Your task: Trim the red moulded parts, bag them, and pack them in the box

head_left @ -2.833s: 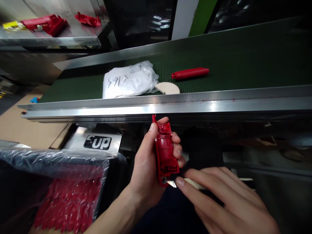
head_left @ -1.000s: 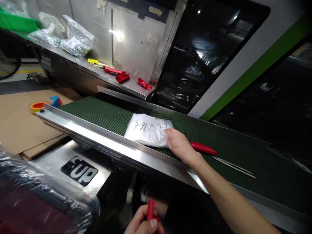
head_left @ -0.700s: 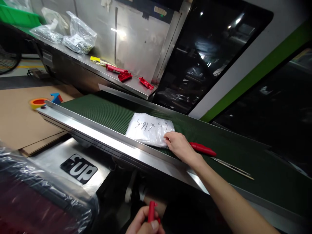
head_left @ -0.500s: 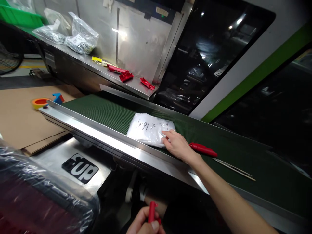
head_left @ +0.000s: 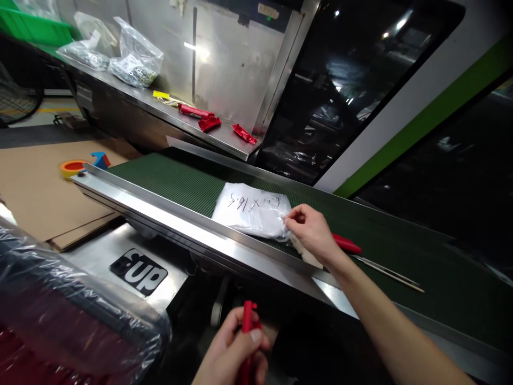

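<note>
On the green conveyor belt point(head_left: 160, 176) lies a white plastic bag point(head_left: 248, 216) with handwritten figures on it. My right hand point(head_left: 315, 235) is at its right end, thumb and fingertips pinched on the clear plastic edge. Low in the view, my left hand point(head_left: 226, 347) is wrapped round a red plastic part point(head_left: 247, 321), held upright below the belt's metal rail. Behind my right hand a red plastic piece point(head_left: 348, 244) rests on the belt, partly covered by the hand. Just past it lie thin metal tweezers point(head_left: 390, 274), or two slender rods; I cannot tell which.
A metal rail point(head_left: 192, 219) edges the belt. Red plastic parts point(head_left: 209, 123) and bags of metal rings point(head_left: 134, 69) sit on the steel bench point(head_left: 140, 107). A tape dispenser point(head_left: 100, 159) stands on cardboard point(head_left: 48, 187) at left. A plastic-covered bin point(head_left: 80, 326) fills the lower left.
My right hand has shifted right, from fingertips resting on the bag to a pinch at its right edge. My left hand has risen with the red part. The bag stays on the belt.
</note>
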The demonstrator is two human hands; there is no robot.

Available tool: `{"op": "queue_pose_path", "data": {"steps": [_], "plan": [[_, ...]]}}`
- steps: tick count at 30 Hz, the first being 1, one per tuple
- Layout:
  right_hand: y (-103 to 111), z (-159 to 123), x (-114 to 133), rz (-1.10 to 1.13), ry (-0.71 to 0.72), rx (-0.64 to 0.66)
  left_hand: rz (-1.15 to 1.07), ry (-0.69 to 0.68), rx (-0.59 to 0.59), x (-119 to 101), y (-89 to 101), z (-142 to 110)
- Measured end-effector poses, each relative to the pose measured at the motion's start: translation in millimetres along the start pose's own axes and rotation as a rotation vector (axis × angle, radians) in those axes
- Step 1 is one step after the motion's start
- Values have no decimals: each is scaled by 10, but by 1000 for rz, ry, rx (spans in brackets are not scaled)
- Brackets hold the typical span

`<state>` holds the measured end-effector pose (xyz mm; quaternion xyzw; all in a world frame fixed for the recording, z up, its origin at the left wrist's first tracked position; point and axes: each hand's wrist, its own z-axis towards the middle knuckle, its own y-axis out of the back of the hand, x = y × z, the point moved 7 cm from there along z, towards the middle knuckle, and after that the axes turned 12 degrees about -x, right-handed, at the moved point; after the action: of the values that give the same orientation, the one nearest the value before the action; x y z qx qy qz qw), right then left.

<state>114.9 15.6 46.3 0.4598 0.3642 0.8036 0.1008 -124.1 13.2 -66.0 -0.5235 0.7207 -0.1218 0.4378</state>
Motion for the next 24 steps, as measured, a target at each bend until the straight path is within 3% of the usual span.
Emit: {"op": "queue_pose_path", "data": {"steps": [4,9,14,24], "plan": [[152,-80,15,203,-57,-42,89,-180,-31,-472,-308,21],[260,-521,267,376,-85,14,109,-291,-4,-714,-632,139],[372,-989,364,431,-138,-10,-3,-331,12,-646,-703,204],[651,-1393,173,423,-187,-352,91,-332,-15,-404,-648,33]]}}
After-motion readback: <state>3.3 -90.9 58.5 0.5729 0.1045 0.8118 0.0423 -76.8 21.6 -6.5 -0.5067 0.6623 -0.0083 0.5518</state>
